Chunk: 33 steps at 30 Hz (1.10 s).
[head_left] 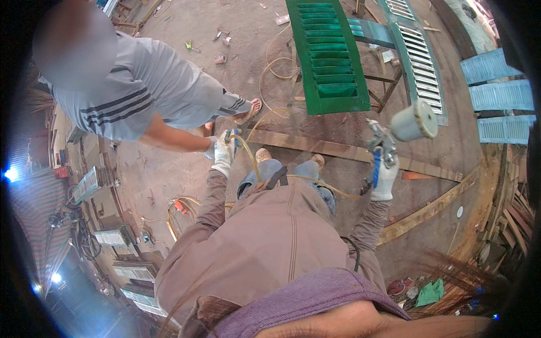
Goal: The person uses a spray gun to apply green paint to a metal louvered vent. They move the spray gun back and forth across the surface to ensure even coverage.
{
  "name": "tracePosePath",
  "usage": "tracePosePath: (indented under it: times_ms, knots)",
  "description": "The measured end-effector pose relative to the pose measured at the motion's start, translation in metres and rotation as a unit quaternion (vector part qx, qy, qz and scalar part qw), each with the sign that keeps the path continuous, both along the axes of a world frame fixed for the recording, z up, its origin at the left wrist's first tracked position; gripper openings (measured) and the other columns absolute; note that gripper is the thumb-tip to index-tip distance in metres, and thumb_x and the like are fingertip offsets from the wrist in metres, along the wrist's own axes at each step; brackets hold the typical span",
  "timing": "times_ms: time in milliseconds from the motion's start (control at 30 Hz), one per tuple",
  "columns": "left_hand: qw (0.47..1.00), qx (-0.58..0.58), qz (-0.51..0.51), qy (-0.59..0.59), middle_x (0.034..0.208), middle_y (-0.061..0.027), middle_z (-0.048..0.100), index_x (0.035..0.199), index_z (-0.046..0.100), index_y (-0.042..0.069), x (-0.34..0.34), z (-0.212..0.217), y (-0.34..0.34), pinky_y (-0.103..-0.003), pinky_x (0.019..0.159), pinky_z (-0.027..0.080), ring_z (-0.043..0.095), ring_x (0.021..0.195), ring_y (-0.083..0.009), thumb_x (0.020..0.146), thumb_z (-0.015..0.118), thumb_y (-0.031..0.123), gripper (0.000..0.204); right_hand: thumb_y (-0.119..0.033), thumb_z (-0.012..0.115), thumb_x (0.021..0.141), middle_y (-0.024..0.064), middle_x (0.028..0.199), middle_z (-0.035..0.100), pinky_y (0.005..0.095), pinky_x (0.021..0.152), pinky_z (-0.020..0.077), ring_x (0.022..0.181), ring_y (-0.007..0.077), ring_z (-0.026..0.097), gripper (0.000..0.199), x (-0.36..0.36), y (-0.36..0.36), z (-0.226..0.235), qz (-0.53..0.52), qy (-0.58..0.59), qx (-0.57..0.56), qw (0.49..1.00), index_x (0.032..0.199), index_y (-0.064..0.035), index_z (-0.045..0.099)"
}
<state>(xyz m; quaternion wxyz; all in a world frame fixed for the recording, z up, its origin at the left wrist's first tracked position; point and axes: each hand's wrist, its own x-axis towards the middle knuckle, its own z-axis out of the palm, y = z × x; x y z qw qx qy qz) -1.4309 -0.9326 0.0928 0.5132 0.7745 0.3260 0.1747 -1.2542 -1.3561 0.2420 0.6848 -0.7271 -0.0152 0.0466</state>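
My right hand (385, 181), in a white and blue work glove, is closed around the handle of a paint spray gun (381, 141). The gun's pale cup (414, 122) tilts out to the right. At the left, my gloved left hand (224, 155) grips a yellow air hose (248, 152) near one end, which loops down past my jacket. A co-worker's gloved hand (211, 147) is right beside my left hand; whether they touch, I cannot tell. Ahead stands a green louvered shutter (332, 56), apart from both hands.
The co-worker (141, 90) stands close at my left. A paler louvered shutter (414, 62) is at the far right, with light-blue panels (501, 97) beyond. Wooden planks (338, 150) cross the floor before my feet. Coiled hose (176, 217) lies at lower left.
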Motion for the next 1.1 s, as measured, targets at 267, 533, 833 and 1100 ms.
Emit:
tracePosePath:
  times_ms: [267, 533, 833, 1100]
  knots:
    - [0.956, 0.182, -0.159, 0.169, 0.092, -0.0199, 0.067, 0.098, 0.068, 0.010, 0.036, 0.036, -0.014, -0.045, 0.073, 0.050, 0.065, 0.088, -0.0389, 0.094, 0.058, 0.033, 0.025, -0.009, 0.062, 0.096, 0.0080, 0.119, 0.064, 0.0279, 0.092, 0.0477, 0.105, 0.0142, 0.062, 0.036, 0.023, -0.057, 0.012, -0.057, -0.062, -0.056, 0.995, 0.131, 0.0000, 0.055]
    - [0.875, 0.128, -0.391, 0.256, 0.101, -0.0172, 0.068, 0.107, 0.066, 0.010, 0.015, 0.031, -0.082, -0.045, 0.080, 0.050, 0.065, 0.097, -0.0368, 0.090, 0.060, 0.033, 0.029, 0.002, 0.060, 0.094, 0.0065, 0.122, 0.063, 0.0264, 0.084, 0.0510, 0.103, 0.0119, 0.061, 0.043, -0.011, -0.014, 0.002, 0.072, 0.005, 0.005, 0.997, 0.136, 0.0015, 0.052]
    - [0.853, 0.134, -0.394, 0.316, 0.100, -0.0172, 0.068, 0.102, 0.064, 0.009, 0.011, 0.029, -0.067, -0.046, 0.080, 0.050, 0.064, 0.097, -0.0378, 0.088, 0.058, 0.031, 0.026, 0.001, 0.060, 0.094, 0.0042, 0.120, 0.065, 0.0222, 0.073, 0.0504, 0.087, 0.0064, 0.060, 0.044, -0.014, -0.029, -0.007, -0.023, 0.059, -0.042, 0.997, 0.137, -0.0023, 0.054]
    - [0.847, 0.144, -0.409, 0.307, 0.099, -0.0188, 0.067, 0.101, 0.063, 0.008, 0.013, 0.007, -0.073, -0.046, 0.079, 0.050, 0.064, 0.095, -0.0383, 0.089, 0.057, 0.031, 0.027, 0.000, 0.060, 0.094, 0.0068, 0.118, 0.065, 0.0226, 0.070, 0.0502, 0.082, 0.0077, 0.060, 0.043, -0.027, -0.035, 0.017, -0.166, -0.085, -0.155, 0.970, 0.136, -0.0002, 0.054]
